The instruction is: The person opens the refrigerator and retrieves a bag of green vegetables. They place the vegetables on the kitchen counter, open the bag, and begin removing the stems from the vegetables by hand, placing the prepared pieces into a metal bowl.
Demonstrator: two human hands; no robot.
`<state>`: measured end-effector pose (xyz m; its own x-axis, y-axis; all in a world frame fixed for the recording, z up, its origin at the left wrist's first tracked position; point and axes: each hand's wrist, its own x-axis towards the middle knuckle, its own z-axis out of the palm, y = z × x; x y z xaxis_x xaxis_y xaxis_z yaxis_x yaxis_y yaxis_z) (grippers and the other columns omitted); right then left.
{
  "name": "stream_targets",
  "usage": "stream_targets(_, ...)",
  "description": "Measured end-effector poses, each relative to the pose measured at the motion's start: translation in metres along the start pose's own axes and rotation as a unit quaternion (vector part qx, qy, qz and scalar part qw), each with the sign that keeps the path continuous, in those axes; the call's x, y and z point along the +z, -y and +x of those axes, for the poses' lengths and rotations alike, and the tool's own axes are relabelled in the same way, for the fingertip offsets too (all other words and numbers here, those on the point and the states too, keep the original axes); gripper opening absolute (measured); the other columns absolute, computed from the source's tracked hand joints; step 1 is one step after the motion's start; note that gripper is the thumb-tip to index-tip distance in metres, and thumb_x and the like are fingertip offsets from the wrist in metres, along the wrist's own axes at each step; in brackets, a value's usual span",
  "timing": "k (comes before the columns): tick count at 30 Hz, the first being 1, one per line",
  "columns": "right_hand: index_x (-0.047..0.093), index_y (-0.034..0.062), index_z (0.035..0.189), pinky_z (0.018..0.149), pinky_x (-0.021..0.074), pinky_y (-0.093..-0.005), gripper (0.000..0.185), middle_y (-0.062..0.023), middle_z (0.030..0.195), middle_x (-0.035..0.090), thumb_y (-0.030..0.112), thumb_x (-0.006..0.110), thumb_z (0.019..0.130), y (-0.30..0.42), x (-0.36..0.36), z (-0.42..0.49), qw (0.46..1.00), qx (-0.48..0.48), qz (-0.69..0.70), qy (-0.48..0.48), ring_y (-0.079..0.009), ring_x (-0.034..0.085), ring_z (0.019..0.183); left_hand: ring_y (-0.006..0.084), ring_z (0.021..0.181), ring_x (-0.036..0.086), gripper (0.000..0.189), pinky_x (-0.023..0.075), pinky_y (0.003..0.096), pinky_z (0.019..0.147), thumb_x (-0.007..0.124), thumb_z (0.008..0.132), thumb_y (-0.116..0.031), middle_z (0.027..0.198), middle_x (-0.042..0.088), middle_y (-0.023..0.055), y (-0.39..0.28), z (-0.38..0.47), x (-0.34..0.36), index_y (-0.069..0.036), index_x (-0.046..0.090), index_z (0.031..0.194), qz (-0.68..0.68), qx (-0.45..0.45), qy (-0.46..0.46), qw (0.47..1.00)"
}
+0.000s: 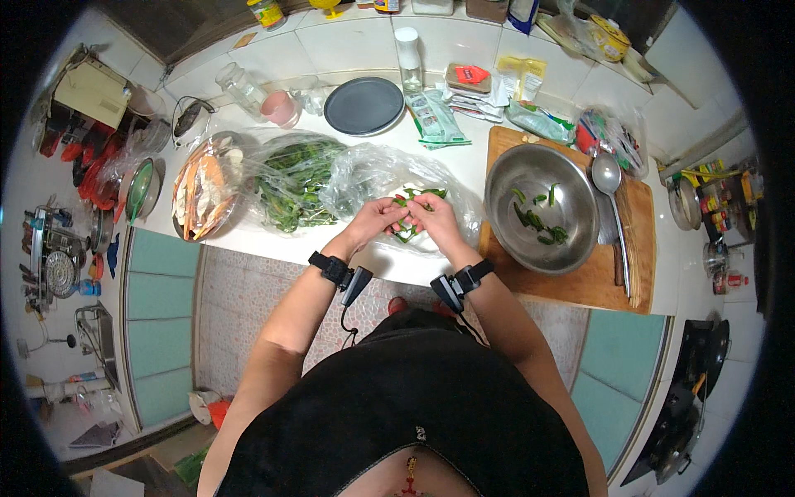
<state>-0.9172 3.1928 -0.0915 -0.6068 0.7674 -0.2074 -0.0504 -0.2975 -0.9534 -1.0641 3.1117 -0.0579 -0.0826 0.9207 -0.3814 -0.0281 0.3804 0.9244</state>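
Observation:
My left hand [377, 217] and my right hand [433, 218] meet over an open clear plastic bag [456, 227] on the white counter. Between their fingertips is a small piece of green pepper, partly hidden by the fingers. More green peppers [407, 235] lie in the bag under and around the hands, with a bit of red among them. To the right stands a steel bowl [584, 236] on a wooden cutting board [515, 282]; several green pepper pieces [531, 218] lie in its bottom.
Leafy greens [298, 168] in plastic and a bagged tray of orange and pale pieces [205, 186] are on the left. A dark round plate [364, 105], a pink cup [279, 109] and a bottle [408, 62] stand behind. A steel ladle [607, 174] lies right of the bowl.

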Motion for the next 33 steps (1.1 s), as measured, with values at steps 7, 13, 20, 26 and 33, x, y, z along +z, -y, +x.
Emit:
stream_targets(7, 0.06, -0.0017, 0.091, 0.047, 0.0428, -0.0212, 0.019, -0.0035, 0.071, 0.058, 0.017, 0.061, 0.087, 0.004, -0.003, -0.004, 0.999, 0.034, -0.003, -0.036, -0.008, 0.053, 0.055, 0.0106, 0.066, 0.056, 0.03, 0.0449, 0.0229, 0.059, 0.056, 0.091, -0.028, 0.083, 0.064, 0.0018, 0.012, 0.0, 0.001, -0.001, 0.062, 0.102, 0.073, -0.024, -0.125, 0.989)
stream_targets(13, 0.061, 0.0016, 0.093, 0.052, 0.043, -0.0213, 0.016, -0.0019, 0.074, 0.057, 0.017, 0.06, 0.088, 0.009, -0.003, -0.008, 0.996, 0.052, 0.068, 0.008, -0.0081, 0.053, 0.061, 0.0097, 0.071, 0.054, 0.028, 0.0455, 0.0241, 0.069, 0.057, 0.091, -0.025, 0.083, 0.063, 0.001, 0.01, -0.005, 0.007, -0.001, 0.063, 0.104, 0.224, 0.125, -0.114, 0.96)
stream_targets(20, 0.06, 0.0034, 0.09, 0.05, 0.0431, -0.0268, 0.012, -0.0037, 0.073, 0.061, 0.015, 0.061, 0.086, 0.011, 0.006, 0.0, 0.921, -0.253, -0.276, -0.11, -0.0106, 0.055, 0.057, 0.0067, 0.065, 0.054, 0.02, 0.0437, 0.0218, 0.059, 0.053, 0.092, -0.017, 0.072, 0.061, 0.0001, -0.011, -0.01, 0.001, -0.001, 0.063, 0.094, 0.112, 0.037, -0.079, 0.99)
stream_targets(26, 0.058, -0.0019, 0.097, 0.045, 0.0418, -0.0215, 0.018, -0.0072, 0.076, 0.062, 0.014, 0.056, 0.089, 0.015, -0.014, -0.006, 0.995, 0.074, 0.008, -0.067, -0.009, 0.054, 0.055, 0.008, 0.059, 0.055, 0.019, 0.0431, 0.0218, 0.054, 0.051, 0.09, -0.016, 0.069, 0.062, 0.0021, -0.011, 0.003, -0.011, -0.002, 0.064, 0.093, 0.203, 0.127, -0.141, 0.96)
stream_targets(33, 0.057, 0.0009, 0.092, 0.047, 0.042, -0.0243, 0.015, -0.0059, 0.075, 0.062, 0.015, 0.058, 0.088, 0.008, -0.01, -0.012, 0.994, -0.016, -0.044, -0.099, -0.01, 0.055, 0.057, 0.0102, 0.068, 0.056, 0.047, 0.0458, 0.0227, 0.059, 0.05, 0.091, -0.047, 0.082, 0.063, 0.0041, -0.021, 0.003, 0.02, -0.002, 0.064, 0.096, 0.08, -0.073, -0.064, 0.992)
